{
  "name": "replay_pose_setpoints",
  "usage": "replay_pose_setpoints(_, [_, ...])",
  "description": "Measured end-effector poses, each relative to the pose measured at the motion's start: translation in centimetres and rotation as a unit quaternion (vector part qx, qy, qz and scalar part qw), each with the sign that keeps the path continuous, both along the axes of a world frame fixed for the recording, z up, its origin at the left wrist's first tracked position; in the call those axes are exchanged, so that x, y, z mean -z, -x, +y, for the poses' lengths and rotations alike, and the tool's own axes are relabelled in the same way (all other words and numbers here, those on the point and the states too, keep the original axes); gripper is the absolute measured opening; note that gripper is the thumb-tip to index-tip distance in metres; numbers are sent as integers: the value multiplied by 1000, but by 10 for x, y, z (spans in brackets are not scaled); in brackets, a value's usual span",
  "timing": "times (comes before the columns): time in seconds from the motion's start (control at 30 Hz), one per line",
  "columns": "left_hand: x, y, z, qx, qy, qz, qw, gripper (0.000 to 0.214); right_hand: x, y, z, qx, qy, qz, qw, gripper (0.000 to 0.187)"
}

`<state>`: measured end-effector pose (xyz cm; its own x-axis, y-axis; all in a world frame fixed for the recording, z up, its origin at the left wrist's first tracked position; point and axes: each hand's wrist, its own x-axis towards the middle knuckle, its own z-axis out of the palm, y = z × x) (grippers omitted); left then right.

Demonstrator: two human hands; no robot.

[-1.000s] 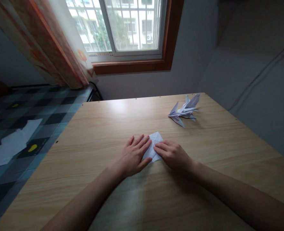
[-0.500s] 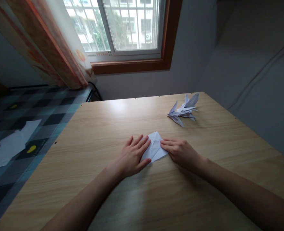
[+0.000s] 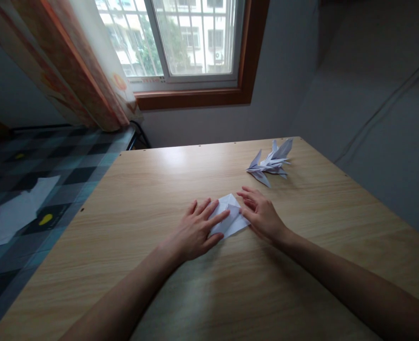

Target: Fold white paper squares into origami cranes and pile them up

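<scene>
A small folded sheet of white paper (image 3: pixel 235 226) lies on the wooden table (image 3: pixel 152 189), with creases and a raised flap near its middle. My left hand (image 3: pixel 200 229) rests flat over the paper's left side, fingers spread, the index finger reaching onto the flap. On the other side, my right hand (image 3: pixel 262 215) is at the paper's right edge. Its thumb touches the edge by the flap, while the other fingers are lifted, loosely curled and apart. Part of the paper is hidden under the left hand.
Several folded white paper pieces (image 3: pixel 271 163) lie in a cluster at the table's back right. Torn white paper (image 3: pixel 17 215) lies on a checked cloth (image 3: pixel 77 175) to the left. Behind the table are a wall, a window (image 3: pixel 195 42) and a curtain (image 3: pixel 88 71).
The right hand has lifted its fingers off the paper and opened them slightly. A flap on the paper now stands up, and the left index finger has moved right onto it.
</scene>
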<state>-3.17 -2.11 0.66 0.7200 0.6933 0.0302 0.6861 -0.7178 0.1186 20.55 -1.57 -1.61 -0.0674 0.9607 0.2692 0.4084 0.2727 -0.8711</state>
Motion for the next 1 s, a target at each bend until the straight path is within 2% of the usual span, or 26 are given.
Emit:
replay_pose_setpoints(0.07, [1,0,0,4,-6,2,1000,54,-1,3,4,16,75,100,992,43])
replay_pose_setpoints(0.17, [1,1,0,9,-12,0,1000,53,-7,4,6,20,170,176,969,51])
replay_pose_setpoints(0.33, [0,1,-1,18,-21,-15,999,53,-18,11,3,10,234,237,943,58])
replay_pose_setpoints(0.47, [0,1,0,26,-18,-25,999,53,-19,16,3,6,227,214,950,57])
replay_pose_setpoints(0.63, [1,1,1,33,-10,-43,998,53,-10,15,8,11,226,195,954,56])
replay_pose_setpoints(0.77, [1,2,2,31,-1,-58,998,58,-3,13,10,8,150,137,979,49])
replay_pose_setpoints(0.87, [3,3,1,20,-7,-73,997,66,-4,12,9,8,118,106,987,44])
replay_pose_setpoints(1.0, [7,3,1,-8,-32,-128,991,81,-6,14,5,-3,79,144,986,40])
